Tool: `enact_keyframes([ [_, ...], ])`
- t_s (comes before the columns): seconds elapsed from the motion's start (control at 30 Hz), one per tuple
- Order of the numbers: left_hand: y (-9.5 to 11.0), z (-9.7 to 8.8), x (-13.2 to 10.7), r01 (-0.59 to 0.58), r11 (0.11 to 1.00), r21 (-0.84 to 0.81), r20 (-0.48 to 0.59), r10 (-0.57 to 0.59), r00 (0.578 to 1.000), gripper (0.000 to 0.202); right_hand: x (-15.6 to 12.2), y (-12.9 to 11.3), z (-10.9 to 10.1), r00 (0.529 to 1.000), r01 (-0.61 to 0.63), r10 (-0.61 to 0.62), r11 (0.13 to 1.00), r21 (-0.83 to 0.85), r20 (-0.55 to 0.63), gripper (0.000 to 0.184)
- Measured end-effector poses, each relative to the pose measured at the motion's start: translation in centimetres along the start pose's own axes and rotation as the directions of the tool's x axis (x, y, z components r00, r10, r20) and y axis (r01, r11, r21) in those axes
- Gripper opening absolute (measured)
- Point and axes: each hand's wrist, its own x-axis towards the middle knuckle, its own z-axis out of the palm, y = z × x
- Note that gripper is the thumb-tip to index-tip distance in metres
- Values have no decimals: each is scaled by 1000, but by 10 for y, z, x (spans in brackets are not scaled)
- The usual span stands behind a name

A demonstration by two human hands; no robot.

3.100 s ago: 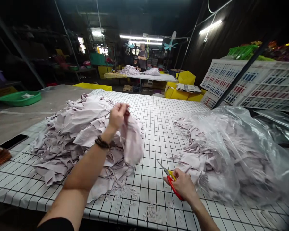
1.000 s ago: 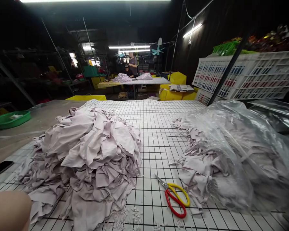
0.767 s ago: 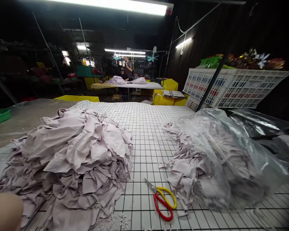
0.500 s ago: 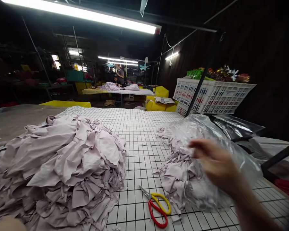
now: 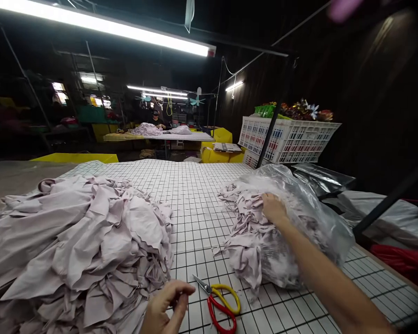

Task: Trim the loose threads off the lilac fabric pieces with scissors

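Note:
My right hand [image 5: 274, 208] reaches onto the right heap of pale lilac cut cloth pieces [image 5: 245, 208], at the edge of the clear plastic bag [image 5: 295, 185] that partly covers it. Its fingers are bent down and closed on the cloth, fingertips partly hidden. Low in the middle, my left hand [image 5: 169, 306] is loosely curled and empty, thumb and forefinger slightly apart. Just right of it lies a pair of scissors [image 5: 217, 301] with one red and one yellow handle, blades toward the far left. A bigger heap of the same cloth pieces [image 5: 83, 241] fills the left side.
The table [image 5: 191, 204] has a white top with a black grid. A white plastic crate [image 5: 288, 139] stands at the back right beside a dark post [image 5: 267, 134]. Red material [image 5: 400, 262] lies past the right edge. A person [image 5: 156, 119] sits behind a farther table.
My right hand has moved from above the bag onto the cloth. The left hand has come in from the lower left corner to near the scissors. The view has turned slightly right.

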Motion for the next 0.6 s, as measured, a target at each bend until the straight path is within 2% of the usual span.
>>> enact_keyframes([
  [0.07,-17,16,0,85,996,34,81,-87,993,26,-18,-2,7,992,73,-78,996,53,99,44],
  [0.17,-45,34,3,139,987,77,171,-150,974,29,-62,-19,35,942,159,-192,977,139,275,37],
  [0.23,-59,43,7,158,985,68,234,-170,957,30,-90,-31,54,917,126,-175,980,155,359,54],
  [0.27,-65,47,9,175,983,50,260,-182,948,30,-100,-37,61,909,107,-162,981,160,383,57],
  [0.33,-74,53,13,247,969,-17,306,-230,924,34,-113,-47,67,905,78,-142,982,174,401,42],
  [0.4,-78,57,17,386,912,-136,350,-320,880,45,-119,-58,60,914,72,-143,978,195,379,27],
  [0.43,-78,57,20,477,850,-223,370,-379,848,50,-121,-65,53,922,75,-145,976,203,358,27],
  [0.5,-73,56,27,631,645,-431,431,-467,772,59,-130,-83,35,948,113,-172,968,225,267,32],
  [0.53,-68,54,31,675,524,-519,479,-476,737,62,-136,-94,27,959,144,-195,961,238,204,30],
  [0.57,-63,52,35,699,414,-583,532,-456,713,64,-145,-106,20,965,214,-246,938,271,92,27],
  [0.6,-58,50,38,708,327,-626,578,-414,703,63,-155,-120,16,960,264,-280,913,311,7,26],
])
